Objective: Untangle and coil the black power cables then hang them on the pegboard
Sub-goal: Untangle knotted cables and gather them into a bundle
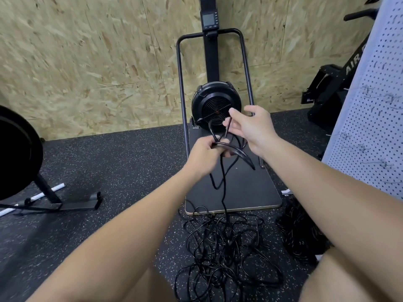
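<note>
Disc machine: a round black disc on a black metal stand (15, 153) sits at the far left edge, its feet on the floor.
Floor: black rubber flooring flecked with white (109, 166) runs under everything in view.
Wall: pale chipboard panels (87, 62) stand behind the machines.
Left hand: the left hand (204, 155) is curled around several gathered loops of thin black power cable (235, 151), fingers closed on the bundle; the loops arc out to the right of the fist.
Hanging strand: one length of that cable drops from the left hand to the heap on the floor.
Cable heap: a loose tangle of black power cables (224, 253) lies on the floor between the person's knees, just in front of the machine's base board.
Fan machine: an upright black exercise machine with a round caged fan (216, 107), a tube frame and a small grey screen stands on a flat dark board against the wall.
Right hand: the right hand (250, 127) pinches a raised loop of the same cable between thumb and fingers, the other fingers partly spread.
Second bundle: a dark bunched pile of cable (298, 234) lies on the floor near the right knee; its detail is unclear.
Pegboard: a white perforated pegboard with wire hooks (375, 118) stands at the right edge, well apart from the cables.
</note>
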Motion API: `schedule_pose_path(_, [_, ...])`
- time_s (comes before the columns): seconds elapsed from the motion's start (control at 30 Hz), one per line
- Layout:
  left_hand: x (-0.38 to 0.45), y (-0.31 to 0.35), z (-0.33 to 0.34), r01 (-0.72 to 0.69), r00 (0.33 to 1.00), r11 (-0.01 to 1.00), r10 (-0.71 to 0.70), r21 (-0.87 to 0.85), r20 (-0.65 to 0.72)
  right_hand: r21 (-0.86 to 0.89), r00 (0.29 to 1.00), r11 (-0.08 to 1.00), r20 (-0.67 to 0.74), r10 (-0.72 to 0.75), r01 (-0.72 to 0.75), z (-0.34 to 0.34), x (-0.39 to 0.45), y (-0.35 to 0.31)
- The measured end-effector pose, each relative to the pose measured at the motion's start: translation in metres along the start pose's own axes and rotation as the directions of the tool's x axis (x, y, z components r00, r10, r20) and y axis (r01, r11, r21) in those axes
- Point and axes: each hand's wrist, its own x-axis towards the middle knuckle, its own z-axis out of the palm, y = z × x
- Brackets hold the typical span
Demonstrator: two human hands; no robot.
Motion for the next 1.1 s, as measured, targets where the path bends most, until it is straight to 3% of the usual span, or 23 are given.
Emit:
schedule_pose_path(0.1, [0.013, 0.012, -0.02, 0.023, 0.997, 0.999, -0.019, 0.048, -0.081, -0.222, 0.998, 0.975, -0.052, -0.019, 0.007, -0.015, -0.002, 0.024])
schedule_pose_path(0.17, [0.021, 0.02, -0.029, 0.039, 0.994, 0.999, -0.036, 0.027, -0.107, -0.283, 0.998, 0.959, -0.056, 0.014, -0.029, -0.025, -0.004, 0.045])
schedule_pose_path(0.4, [0.052, 0.06, -0.061, 0.026, 0.984, 0.997, -0.037, -0.066, -0.176, -0.456, 0.985, 0.887, 0.109, 0.132, -0.068, -0.04, -0.021, 0.098])
schedule_pose_path(0.57, [0.068, 0.101, -0.08, -0.036, 0.969, 0.996, 0.014, -0.086, -0.246, -0.6, 0.904, 0.797, 0.304, 0.302, -0.065, -0.03, -0.039, 0.127])
schedule_pose_path(0.73, [0.085, 0.119, -0.111, -0.049, 0.955, 0.996, 0.026, -0.07, -0.297, -0.719, 0.818, 0.692, 0.364, 0.445, -0.057, -0.042, -0.062, 0.167])
schedule_pose_path(0.87, [0.089, 0.112, -0.129, 0.001, 0.942, 1.0, 0.002, 0.009, -0.335, -0.703, 0.806, 0.708, 0.383, 0.45, -0.061, -0.053, -0.068, 0.176])
schedule_pose_path(0.97, [0.088, 0.092, -0.133, 0.082, 0.931, 0.994, -0.05, 0.074, -0.361, -0.595, 0.867, 0.78, 0.269, 0.419, -0.192, -0.05, -0.064, 0.164])
schedule_pose_path(1.1, [0.084, 0.055, -0.128, 0.18, 0.93, 0.974, -0.123, 0.139, -0.346, -0.412, 0.936, 0.894, 0.212, 0.282, -0.176, -0.038, -0.054, 0.131])
